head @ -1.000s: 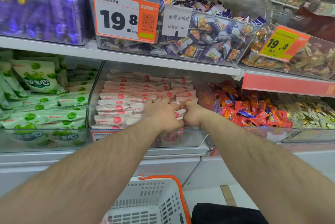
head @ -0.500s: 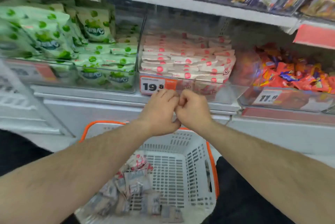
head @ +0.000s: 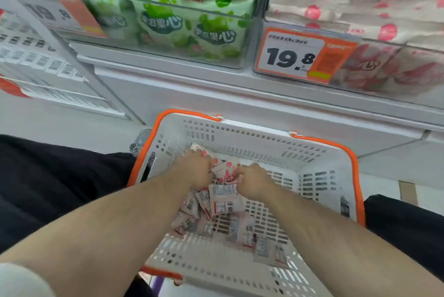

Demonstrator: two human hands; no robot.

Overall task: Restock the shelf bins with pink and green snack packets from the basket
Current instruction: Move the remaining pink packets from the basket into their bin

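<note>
A white basket with an orange rim sits below the shelf, and several pink snack packets lie heaped on its left floor. My left hand and my right hand are both down inside it, fingers curled round pink packets at the top of the heap, with one packet showing between them. Above, a clear bin of green packets fills the upper left. A clear bin of pink packets fills the upper right.
An orange price tag reading 19.8 hangs on the pink bin's front. The white shelf ledge runs just above the basket. Dark trouser legs flank the basket on both sides.
Both hands left the pink bin, dropped past the shelf edge and went into the basket, where they now grip pink packets. The view tilted down with them.
</note>
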